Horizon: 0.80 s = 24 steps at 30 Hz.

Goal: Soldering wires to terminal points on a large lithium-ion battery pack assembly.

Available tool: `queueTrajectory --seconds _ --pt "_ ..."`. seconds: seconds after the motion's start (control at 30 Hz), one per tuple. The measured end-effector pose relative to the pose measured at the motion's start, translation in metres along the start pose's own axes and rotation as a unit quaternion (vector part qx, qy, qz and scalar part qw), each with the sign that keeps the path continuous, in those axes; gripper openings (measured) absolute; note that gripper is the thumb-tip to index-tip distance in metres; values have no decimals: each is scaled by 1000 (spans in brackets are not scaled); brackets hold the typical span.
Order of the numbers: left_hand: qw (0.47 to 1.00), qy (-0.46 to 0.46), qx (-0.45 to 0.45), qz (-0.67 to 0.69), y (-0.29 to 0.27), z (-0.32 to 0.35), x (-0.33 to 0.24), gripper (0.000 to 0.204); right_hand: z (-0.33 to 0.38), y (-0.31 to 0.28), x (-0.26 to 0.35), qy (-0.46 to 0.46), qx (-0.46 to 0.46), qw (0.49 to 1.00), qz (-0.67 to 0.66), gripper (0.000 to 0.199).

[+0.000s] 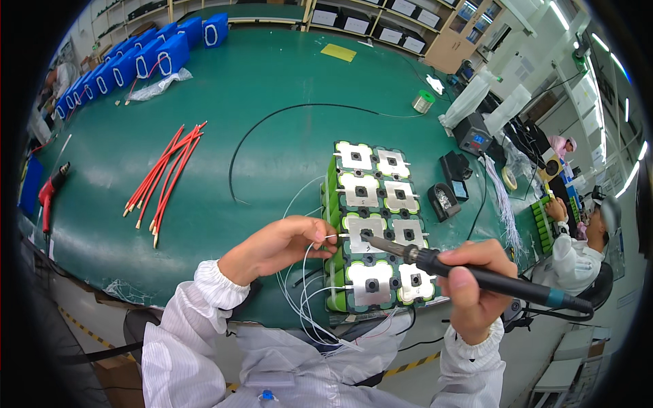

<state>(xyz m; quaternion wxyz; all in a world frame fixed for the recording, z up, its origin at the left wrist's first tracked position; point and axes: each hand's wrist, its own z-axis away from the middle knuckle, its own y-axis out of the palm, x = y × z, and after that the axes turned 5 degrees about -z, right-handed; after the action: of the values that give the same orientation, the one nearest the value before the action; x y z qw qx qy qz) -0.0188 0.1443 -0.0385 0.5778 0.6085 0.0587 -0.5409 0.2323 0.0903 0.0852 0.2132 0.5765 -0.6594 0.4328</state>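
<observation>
A green workbench (272,75) fills the head view, with the battery pack (379,216) near its front edge, between the hands. The left hand (279,245) pinches a thin white wire (331,236) at a metal tab (342,235) on the pack's left side. The right hand (473,285) grips a soldering iron (428,261), tip over the adjoining plate (355,226); contact is unclear. The step looks like soldering wire to tab; next probably calls for steadying the wire and bringing the tip onto that joint.
</observation>
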Motion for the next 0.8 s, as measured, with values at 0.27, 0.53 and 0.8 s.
queueTrajectory --seconds 0.27,0.53,0.8 --pt "995 38 89 -16 -16 -14 10 17 -16 20 -12 -48 95 993 58 13" --pt "996 32 80 -39 -16 -15 9 19 -18 27 -19 -46 109 991 63 13" --pt "995 39 86 -45 -15 -15 8 18 -16 27 -17 -27 111 991 72 13"
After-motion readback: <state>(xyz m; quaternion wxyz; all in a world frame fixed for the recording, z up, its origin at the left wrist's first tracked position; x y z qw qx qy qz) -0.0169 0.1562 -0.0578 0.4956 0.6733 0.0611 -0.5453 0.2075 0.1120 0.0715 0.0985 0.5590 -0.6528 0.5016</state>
